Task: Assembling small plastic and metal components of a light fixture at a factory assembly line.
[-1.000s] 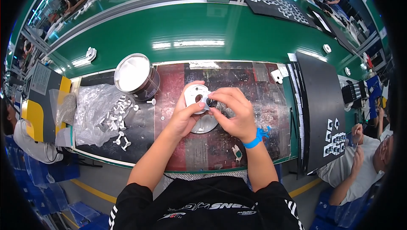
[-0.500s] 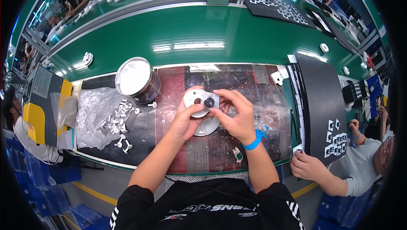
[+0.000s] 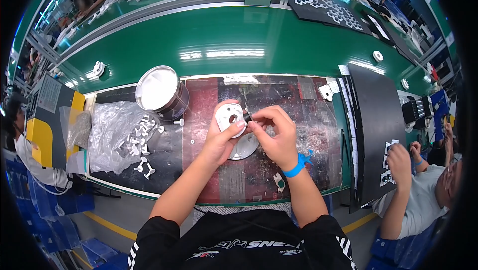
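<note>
My left hand (image 3: 220, 138) grips a round white plastic housing (image 3: 223, 115) with a hole in its middle, the thumb over its lower edge. Against the housing's right side, my right hand (image 3: 277, 135) pinches a small board bearing a black lens (image 3: 247, 118) between thumb and fingers. The board is turned nearly edge-on, and fingers cover much of it. Beneath both hands a pale round plate (image 3: 244, 149) lies on the worn bench mat (image 3: 308, 135), partly hidden by them. A blue band circles my right wrist.
On the left stand a bucket (image 3: 160, 93), a clear plastic bag (image 3: 107, 138), several loose white stemmed parts (image 3: 142, 163) and a yellow-grey machine (image 3: 45, 135). At right, a co-worker's hand (image 3: 400, 165) hovers over a black board (image 3: 373, 120) with small lens boards. White parts sit on the green surface (image 3: 214, 36) beyond.
The lens board in my right hand has turned from face-up to nearly edge-on. The co-worker's hand has moved from the black board's near edge up over it. White parts beyond shifted slightly left.
</note>
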Available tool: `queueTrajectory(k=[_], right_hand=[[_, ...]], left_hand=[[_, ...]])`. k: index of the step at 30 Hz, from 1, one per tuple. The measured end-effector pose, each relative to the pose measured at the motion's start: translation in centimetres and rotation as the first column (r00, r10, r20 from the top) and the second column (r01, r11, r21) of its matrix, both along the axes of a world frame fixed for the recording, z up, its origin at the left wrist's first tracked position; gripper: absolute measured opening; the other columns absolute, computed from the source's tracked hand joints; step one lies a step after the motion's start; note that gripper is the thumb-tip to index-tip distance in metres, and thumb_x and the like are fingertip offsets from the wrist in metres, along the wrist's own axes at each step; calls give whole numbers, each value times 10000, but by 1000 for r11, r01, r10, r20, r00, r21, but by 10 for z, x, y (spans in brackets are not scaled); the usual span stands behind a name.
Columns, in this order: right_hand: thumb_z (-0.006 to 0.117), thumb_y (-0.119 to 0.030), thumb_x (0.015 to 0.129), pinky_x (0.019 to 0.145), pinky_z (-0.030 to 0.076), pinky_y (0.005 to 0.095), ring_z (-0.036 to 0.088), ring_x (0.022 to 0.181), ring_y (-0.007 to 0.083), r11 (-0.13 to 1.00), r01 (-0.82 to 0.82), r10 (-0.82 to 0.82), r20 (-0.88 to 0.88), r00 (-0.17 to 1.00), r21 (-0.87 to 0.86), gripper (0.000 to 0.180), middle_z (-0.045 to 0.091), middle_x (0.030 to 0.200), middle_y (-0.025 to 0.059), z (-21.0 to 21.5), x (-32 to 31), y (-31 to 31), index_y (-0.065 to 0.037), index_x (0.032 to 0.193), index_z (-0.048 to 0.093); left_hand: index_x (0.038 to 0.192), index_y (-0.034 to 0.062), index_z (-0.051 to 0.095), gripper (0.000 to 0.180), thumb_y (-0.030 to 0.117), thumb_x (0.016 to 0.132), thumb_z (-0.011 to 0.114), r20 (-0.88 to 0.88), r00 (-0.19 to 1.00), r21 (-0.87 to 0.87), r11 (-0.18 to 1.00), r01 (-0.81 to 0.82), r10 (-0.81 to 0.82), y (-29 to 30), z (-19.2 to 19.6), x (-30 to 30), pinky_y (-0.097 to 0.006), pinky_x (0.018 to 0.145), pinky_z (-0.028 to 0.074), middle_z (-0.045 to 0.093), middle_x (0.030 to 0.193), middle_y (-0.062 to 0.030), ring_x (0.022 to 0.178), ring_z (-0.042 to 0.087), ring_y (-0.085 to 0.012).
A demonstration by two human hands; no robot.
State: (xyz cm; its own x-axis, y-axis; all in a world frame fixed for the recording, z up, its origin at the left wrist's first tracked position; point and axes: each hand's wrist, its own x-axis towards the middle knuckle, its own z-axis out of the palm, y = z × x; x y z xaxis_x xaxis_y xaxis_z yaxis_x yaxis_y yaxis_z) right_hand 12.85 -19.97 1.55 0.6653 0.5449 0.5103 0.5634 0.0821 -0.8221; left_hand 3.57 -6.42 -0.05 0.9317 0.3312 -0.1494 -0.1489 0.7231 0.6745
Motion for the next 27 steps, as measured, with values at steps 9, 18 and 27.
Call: queueTrajectory(k=[9,18,27], right_hand=[[743,43,779,907,488,322,592,1104,198,978,-203,208,-140,968,49,231,608,1186,142,-4,9,-5,-19,974,637],[830,-69,684,941,509,415,618,1135,332,994,-85,109,425,899,-74,357,691,1171,106,16,6,-6,-77,1012,690],[825,-47,671,891,525,382,640,1050,309,996,-60,81,349,934,-70,314,660,1139,123,15,2,-1,-92,970,739]], left_hand=[[1324,94,425,520,119,875,687,108,994,211,977,-37,14,2,0,-1,-311,827,534,558,1124,-64,1023,580,-157],[1251,76,462,422,421,1063,307,41,997,151,986,64,-71,7,-1,-2,-356,668,556,613,1047,-105,846,643,-189],[1253,59,468,403,395,1069,343,19,998,303,951,-59,55,3,0,0,-308,873,490,586,1108,-83,1002,588,-139]])
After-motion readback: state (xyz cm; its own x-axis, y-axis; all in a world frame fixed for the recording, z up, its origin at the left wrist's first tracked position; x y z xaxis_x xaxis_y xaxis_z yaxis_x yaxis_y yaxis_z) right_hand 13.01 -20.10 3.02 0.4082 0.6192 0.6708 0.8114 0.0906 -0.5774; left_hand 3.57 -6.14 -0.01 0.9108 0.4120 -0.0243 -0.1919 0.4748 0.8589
